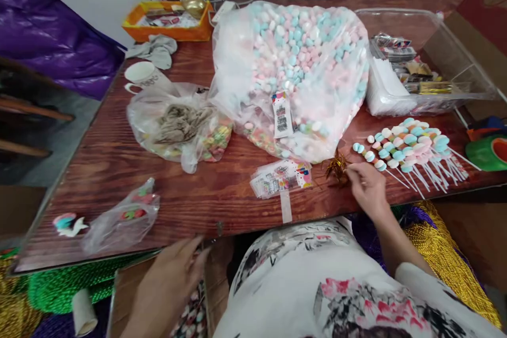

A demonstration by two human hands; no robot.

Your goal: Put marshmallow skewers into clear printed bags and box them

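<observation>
My right hand (368,186) is at the table's front edge, its fingertips pinched at a small bunch of shiny gold twist ties (336,170). My left hand (168,282), smeared by motion, is low by the front edge, above an open cardboard box (129,288); its fingers look apart and I see nothing in them. Just left of the ties lies a fan of small printed clear packets (275,178), with a strip of clear tape (285,207) below. Right of my right hand, pastel marshmallow skewers (414,145) on white sticks lie in a pile.
A large clear bag of pastel marshmallows (293,58) fills the middle back. Beside it are a smaller bag of candies (216,140), a white mug (144,75), an orange tray (172,33) and a clear plastic bin (431,97). Green tape (481,153) stands far right; a crumpled bag (122,219) lies left.
</observation>
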